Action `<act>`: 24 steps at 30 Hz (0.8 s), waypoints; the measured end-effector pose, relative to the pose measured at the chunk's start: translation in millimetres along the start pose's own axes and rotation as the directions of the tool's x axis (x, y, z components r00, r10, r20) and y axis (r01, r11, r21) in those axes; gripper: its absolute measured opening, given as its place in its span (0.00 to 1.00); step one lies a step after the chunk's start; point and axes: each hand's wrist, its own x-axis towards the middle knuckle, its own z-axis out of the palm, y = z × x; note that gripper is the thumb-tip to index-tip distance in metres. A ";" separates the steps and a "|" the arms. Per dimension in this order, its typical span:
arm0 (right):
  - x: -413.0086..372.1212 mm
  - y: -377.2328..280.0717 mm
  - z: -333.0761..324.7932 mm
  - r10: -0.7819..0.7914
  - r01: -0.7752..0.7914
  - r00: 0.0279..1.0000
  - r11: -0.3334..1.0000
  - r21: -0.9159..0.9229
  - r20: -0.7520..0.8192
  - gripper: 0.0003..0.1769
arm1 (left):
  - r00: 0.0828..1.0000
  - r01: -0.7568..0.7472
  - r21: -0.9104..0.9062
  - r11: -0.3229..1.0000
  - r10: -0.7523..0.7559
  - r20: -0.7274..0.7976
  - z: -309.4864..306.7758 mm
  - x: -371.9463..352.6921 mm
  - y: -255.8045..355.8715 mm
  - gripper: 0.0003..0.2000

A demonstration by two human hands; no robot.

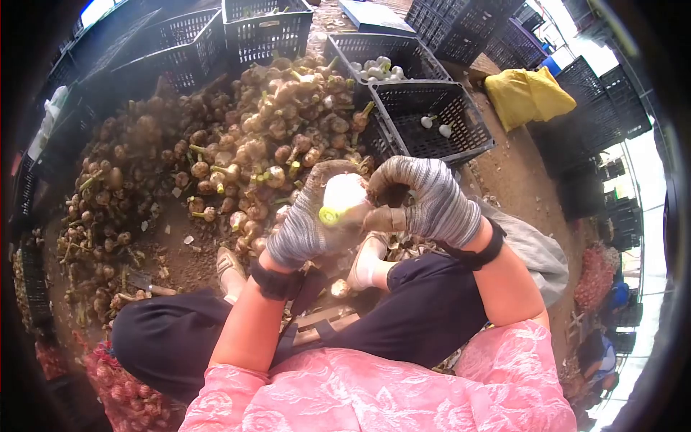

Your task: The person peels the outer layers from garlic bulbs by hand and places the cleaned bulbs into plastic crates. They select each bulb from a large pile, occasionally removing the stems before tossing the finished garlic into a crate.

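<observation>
A large white garlic bulb [347,193] with a cut green stem end is held up in front of my chest. My left hand [304,225], in a grey knitted glove with a brown worn palm, is closed around its left side and underside. My right hand [430,201], gloved the same way, has its fingers curled and its thumb against the bulb's right side. Whether loose skin is pinched between those fingertips is hidden. Beyond my hands lies a big heap of unpeeled garlic bulbs [281,119] with short stems.
A black crate [471,147] ahead right contains a couple of white bulbs; the black crate [425,65] behind it holds several. A yellow sack [529,97] lies farther right. A blade with a wooden handle [160,290] rests on the ground by my left knee. Red net bags [133,389] sit at lower left.
</observation>
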 end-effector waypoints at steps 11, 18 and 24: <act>5.2 20.2 -4.9 0.180 -0.132 0.940 0.975 0.178 -0.289 0.08 | 0.995 -0.072 -0.047 0.996 0.075 0.061 -15.8 -12.3 -26.3 0.31; 9.5 12.3 3.0 0.323 -0.272 0.945 0.683 0.678 0.054 0.16 | 0.989 0.129 -0.129 0.983 -0.118 0.092 -13.1 -10.7 -1.8 0.31; 8.7 10.6 17.4 0.152 -0.074 0.980 0.879 0.470 -0.131 0.12 | 0.975 0.000 -0.442 0.897 -0.098 -0.198 -6.3 5.5 -31.9 0.19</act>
